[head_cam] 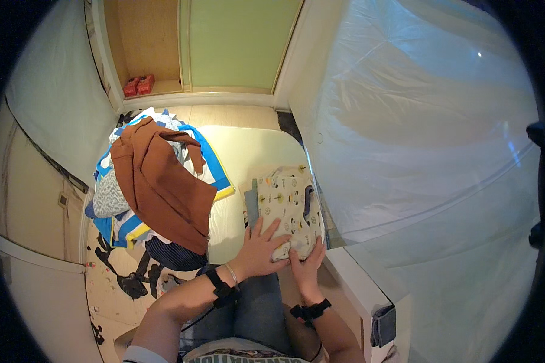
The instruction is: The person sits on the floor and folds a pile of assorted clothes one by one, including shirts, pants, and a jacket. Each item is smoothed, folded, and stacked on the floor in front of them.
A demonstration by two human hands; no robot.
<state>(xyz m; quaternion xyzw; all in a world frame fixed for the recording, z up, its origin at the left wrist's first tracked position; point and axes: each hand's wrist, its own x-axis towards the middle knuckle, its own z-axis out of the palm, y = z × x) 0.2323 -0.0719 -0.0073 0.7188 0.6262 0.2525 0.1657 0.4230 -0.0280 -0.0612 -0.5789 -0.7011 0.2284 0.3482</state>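
Observation:
A folded cream garment with cartoon prints and dark trim lies at the right side of a pale, round-cornered tabletop. Grey-green cloth sticks out from under its left edge. Flat on the garment's near part, my left hand rests with fingers spread. At the near right corner is my right hand, its thumb and fingers touching the fabric; whether it pinches the cloth is unclear. To the left, a brown garment drapes over a heap of clothes, including a blue, white and yellow cloth.
Navy pinstriped cloth hangs off the heap's near side. Black items lie on the floor at left. Translucent sheeting borders the right, beside a white ledge with a grey cloth. Red packets sit in the open cabinet.

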